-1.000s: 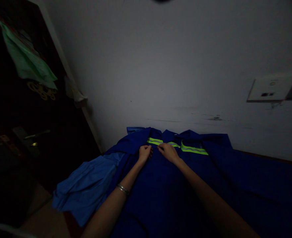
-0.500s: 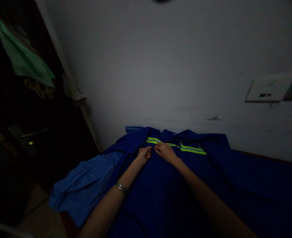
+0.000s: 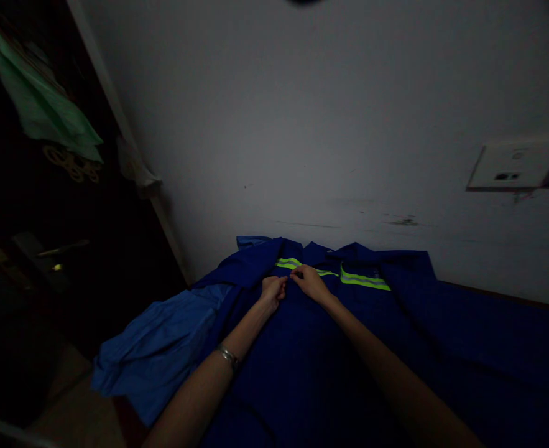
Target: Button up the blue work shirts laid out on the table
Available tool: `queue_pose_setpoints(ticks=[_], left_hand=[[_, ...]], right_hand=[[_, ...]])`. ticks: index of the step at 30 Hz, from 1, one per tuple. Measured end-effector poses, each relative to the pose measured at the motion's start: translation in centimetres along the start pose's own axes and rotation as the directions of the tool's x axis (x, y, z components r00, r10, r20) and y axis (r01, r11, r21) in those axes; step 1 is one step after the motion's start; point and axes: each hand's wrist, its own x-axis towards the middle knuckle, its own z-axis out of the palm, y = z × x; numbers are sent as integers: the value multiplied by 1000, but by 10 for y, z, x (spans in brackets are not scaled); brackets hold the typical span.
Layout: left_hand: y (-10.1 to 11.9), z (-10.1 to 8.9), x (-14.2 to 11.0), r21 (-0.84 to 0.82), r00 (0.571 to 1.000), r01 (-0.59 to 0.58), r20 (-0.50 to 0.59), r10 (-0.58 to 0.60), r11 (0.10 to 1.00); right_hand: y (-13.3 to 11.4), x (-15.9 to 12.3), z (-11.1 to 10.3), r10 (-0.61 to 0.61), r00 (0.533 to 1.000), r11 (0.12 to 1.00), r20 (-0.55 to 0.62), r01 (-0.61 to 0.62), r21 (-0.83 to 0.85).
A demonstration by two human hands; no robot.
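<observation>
A dark blue work jacket (image 3: 302, 354) with yellow-green and silver reflective stripes lies spread out, its collar toward the wall. My left hand (image 3: 273, 291) is closed over the jacket's chest, just below the left stripe, thumb and forefinger pinched together. A silver bracelet circles that wrist. Close beside it, my right hand (image 3: 310, 283) is also in a pinch, its fingertips almost meeting those of the left. Whatever sits between the fingers is too small and dark to make out.
Lighter blue cloth (image 3: 162, 336) hangs over the left edge. Behind the jacket rises a scuffed pale wall (image 3: 278, 124) with a socket plate (image 3: 514, 165) at right. On the left is a dark door with a handle (image 3: 62, 249) and a hanging green cloth (image 3: 45, 112).
Both hands stay at the same spot on the jacket. The right fingers have shifted and curled slightly, and the left thumb and forefinger point a little more toward them. The view has turned slightly.
</observation>
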Motion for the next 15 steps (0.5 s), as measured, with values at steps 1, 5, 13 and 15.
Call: queue_pose_setpoints(ticks=[1, 5, 13, 15], left_hand=[[0, 0, -1, 9, 1000, -5, 6, 4, 1000], [0, 0, -3, 62, 999, -16, 29, 14, 998], [28, -18, -3, 658, 974, -228, 160, 162, 718], [39, -22, -4, 773, 904, -380, 195, 381, 507]], right_hand=[[1, 1, 2, 3, 1000, 1000, 14, -3, 16], [4, 3, 3, 0, 997, 995, 78, -8, 102], [6, 4, -1, 133, 988, 959, 80, -149, 240], [8, 5, -1, 150, 986, 952, 77, -165, 257]])
